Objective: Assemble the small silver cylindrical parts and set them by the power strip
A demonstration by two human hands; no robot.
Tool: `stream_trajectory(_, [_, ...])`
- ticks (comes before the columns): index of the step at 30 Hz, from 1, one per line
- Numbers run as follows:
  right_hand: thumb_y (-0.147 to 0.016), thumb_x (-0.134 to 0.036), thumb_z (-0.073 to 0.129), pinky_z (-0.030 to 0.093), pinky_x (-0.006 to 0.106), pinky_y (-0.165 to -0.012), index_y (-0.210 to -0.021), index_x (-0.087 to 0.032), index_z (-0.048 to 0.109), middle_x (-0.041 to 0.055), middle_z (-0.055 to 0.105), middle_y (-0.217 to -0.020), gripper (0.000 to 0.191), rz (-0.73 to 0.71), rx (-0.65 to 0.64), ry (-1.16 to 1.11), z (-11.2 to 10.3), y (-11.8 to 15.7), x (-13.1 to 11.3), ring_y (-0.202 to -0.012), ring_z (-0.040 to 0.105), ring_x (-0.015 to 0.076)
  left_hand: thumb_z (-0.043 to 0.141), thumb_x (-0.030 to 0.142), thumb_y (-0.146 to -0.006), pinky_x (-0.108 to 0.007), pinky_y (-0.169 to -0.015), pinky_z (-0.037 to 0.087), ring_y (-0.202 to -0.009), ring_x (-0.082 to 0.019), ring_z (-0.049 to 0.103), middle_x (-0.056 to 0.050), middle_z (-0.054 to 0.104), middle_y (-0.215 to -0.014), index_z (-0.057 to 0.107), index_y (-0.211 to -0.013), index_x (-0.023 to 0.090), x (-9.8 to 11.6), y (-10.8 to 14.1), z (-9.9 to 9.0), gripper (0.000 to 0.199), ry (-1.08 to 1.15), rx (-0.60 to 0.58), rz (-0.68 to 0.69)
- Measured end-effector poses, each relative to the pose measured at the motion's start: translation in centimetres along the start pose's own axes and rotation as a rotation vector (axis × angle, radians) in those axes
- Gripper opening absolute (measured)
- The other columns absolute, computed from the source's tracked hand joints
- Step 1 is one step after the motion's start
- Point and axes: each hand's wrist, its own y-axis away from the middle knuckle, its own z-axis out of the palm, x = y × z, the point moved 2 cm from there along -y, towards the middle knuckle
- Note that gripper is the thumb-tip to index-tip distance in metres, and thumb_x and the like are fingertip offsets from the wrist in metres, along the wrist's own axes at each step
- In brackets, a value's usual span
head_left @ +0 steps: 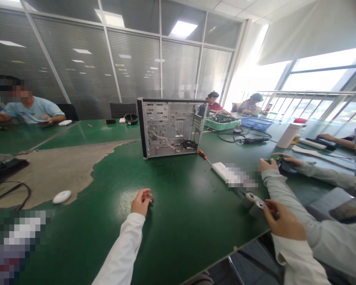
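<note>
At the lower middle of the frame the left hand rests on the green bench, fingers loosely curled, its grip holding nothing. At the lower right the right hand sits at the bench edge with its grip closed around a small grey cylindrical part; a second part of the same kind lies touching it on the bench. What the part is cannot be told.

In the middle of the frame, well apart from both hands, an open computer case stands upright on the bench, its side panel off and loose cables showing inside. Just beside its lower right corner lies a screwdriver with an orange handle, and right of that a white power strip.

At the right a co-worker's hands in pale sleeves hold a dark object. At the left a white round item lies on a worn brown patch of the bench. Further back, right of the case, are a green tray and a blue tray.
</note>
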Motion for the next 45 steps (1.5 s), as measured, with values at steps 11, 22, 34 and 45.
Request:
stream_trajectory(11, [-0.071, -0.037, 0.038, 0.038, 0.027, -0.05, -0.08, -0.017, 0.057, 0.0055, 0.058, -0.065, 0.028, -0.093, 0.08, 0.003, 1.1, -0.1, 0.7, -0.056, 0.051, 0.0168, 0.042, 0.016, -0.056, -0.021, -0.048, 0.042, -0.049, -0.009, 0.054, 0.0, 0.056, -0.067, 0.052, -0.086, 0.015, -0.3, 0.1, 0.1, 0.031, 0.027, 0.014, -0.014])
stream_trajectory(22, [-0.071, -0.036, 0.039, 0.038, 0.024, -0.052, -0.074, -0.019, 0.057, 0.0031, 0.06, -0.068, 0.024, -0.18, 0.06, 0.003, 2.4, 0.1, 1.7, -0.058, 0.052, 0.014, 0.041, 0.017, -0.058, -0.022, -0.049, 0.041, -0.049, -0.009, 0.054, 0.0, 0.056, -0.068, 0.051, -0.087, 0.015, -0.8, -0.2, 0.0, 0.031, 0.008, 0.013, 0.007])
stream_trajectory(34, [-0.069, -0.043, 0.042, 0.04, 0.033, -0.067, -0.101, -0.017, 0.051, 0.0092, 0.057, -0.092, 0.042, -0.153, -0.005, 0.099, 2.4, -0.8, 0.5, -0.081, 0.052, 0.0223, 0.042, 0.016, -0.057, -0.023, -0.05, 0.043, -0.051, -0.01, 0.055, 0.0, 0.057, -0.068, 0.051, -0.086, 0.015, -0.3, 0.0, -0.2, 0.03, 0.024, -0.038, 0.001])
stream_trajectory(45, [-0.071, -0.044, 0.036, 0.039, 0.033, -0.061, -0.108, -0.018, 0.041, 0.0083, 0.061, -0.089, 0.046, -0.105, -0.414, 0.227, 4.4, -2.8, -0.8, -0.07, 0.058, 0.0218, 0.041, 0.013, -0.056, -0.022, -0.049, 0.043, -0.049, -0.01, 0.054, 0.0, 0.056, -0.067, 0.051, -0.086, 0.015, -0.6, 0.2, -0.2, 0.032, 0.031, 0.006, 0.004])
